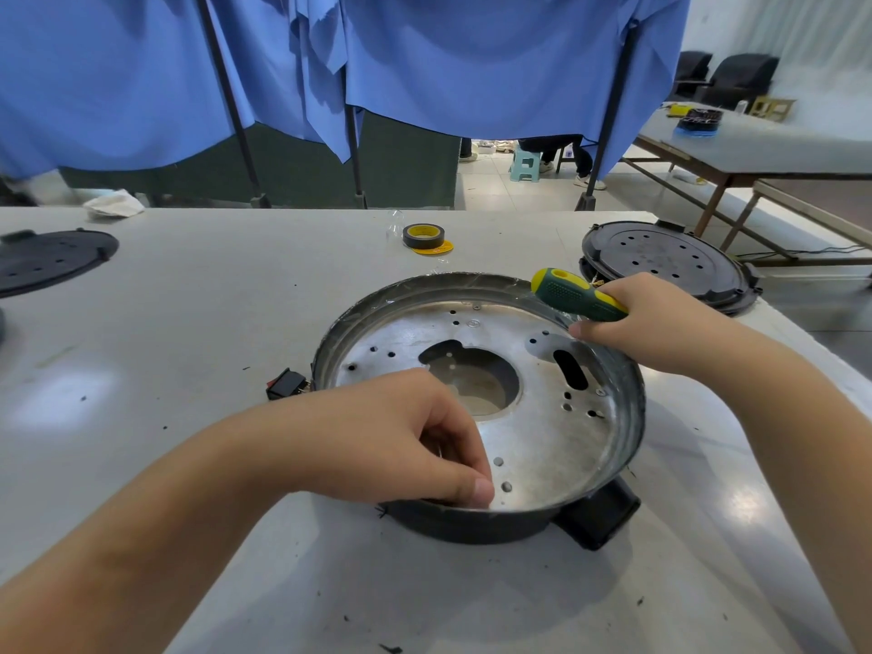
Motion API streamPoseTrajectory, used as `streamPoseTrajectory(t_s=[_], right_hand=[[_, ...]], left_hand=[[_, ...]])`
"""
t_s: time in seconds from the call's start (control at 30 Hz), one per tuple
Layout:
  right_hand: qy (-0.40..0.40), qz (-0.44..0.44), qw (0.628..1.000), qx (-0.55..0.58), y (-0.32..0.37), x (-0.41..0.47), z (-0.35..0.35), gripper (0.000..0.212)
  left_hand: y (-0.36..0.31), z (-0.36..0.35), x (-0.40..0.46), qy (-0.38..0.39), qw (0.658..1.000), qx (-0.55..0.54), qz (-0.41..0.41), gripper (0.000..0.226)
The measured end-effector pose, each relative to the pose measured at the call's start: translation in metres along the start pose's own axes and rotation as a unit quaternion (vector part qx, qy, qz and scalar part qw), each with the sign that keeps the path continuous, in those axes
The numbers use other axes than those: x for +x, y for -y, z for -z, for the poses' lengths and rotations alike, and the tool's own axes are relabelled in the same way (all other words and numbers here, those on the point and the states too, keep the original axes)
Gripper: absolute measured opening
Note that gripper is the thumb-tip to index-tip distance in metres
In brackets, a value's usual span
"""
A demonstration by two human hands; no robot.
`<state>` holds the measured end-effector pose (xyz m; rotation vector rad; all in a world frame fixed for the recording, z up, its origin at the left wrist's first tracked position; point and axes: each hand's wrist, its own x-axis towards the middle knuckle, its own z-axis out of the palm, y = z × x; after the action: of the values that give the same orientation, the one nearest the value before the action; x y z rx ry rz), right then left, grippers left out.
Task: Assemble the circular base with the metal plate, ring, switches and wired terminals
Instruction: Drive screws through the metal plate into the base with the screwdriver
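Observation:
The circular base, dark with a black handle block at its front right, sits in the middle of the table. A silver metal plate with several holes and a large central cut-out lies inside its ring wall. My left hand reaches over the near left rim, its curled fingers pinching something small against the plate; what it pinches is hidden. My right hand rests on the far right rim and grips a green-and-yellow screwdriver, thumb touching the plate. A black rocker switch lies just left of the base.
A roll of dark tape on a yellow disc lies behind the base. One black perforated round cover rests at the right rear, another at the far left. Blue cloth hangs behind the table. A crumpled white rag lies at the back left.

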<state>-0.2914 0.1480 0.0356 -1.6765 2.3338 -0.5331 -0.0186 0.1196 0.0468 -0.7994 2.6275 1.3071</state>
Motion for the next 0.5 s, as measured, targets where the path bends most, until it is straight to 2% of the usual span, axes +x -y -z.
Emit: streamPoseTrajectory(t_s=[0.5], right_hand=[[0.005, 0.004, 1.000, 0.003, -0.0004, 0.0003, -0.0003, 0.021]], left_hand=[[-0.0004, 0.0022, -0.0008, -0.008, 1.000, -0.003, 0.010, 0.009]])
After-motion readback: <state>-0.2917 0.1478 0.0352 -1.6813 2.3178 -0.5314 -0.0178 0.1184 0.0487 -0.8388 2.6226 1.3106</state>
